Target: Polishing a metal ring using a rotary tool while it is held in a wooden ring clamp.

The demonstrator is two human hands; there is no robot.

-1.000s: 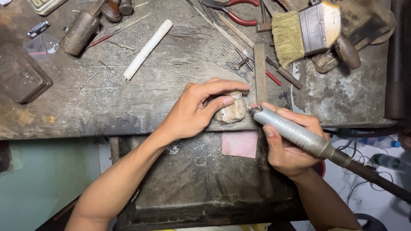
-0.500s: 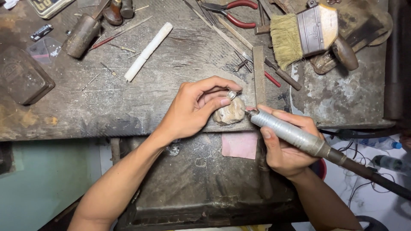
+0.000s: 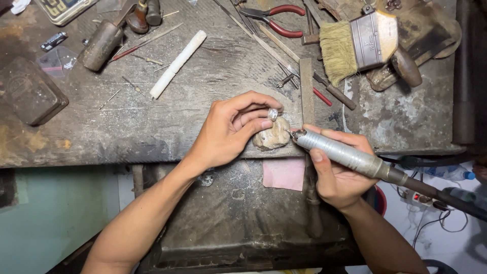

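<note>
Left hand [image 3: 231, 129]: fingers curled, pinching a small silver ring [image 3: 273, 113] at the fingertips, just above a pale lump [image 3: 272, 136] on the workbench [image 3: 152, 116] edge.
Right hand [image 3: 337, 175]: wrapped around a grey rotary tool [image 3: 345, 156], its tip beside the lump; whether it touches is hard to tell.
Ring: near the bench's front edge, between both hands.
Behind: a brush [image 3: 357, 48], red-handled pliers [image 3: 276, 20], a white stick [image 3: 177, 63].
Below: a pink patch [image 3: 284, 173] on the lower tray.
</note>
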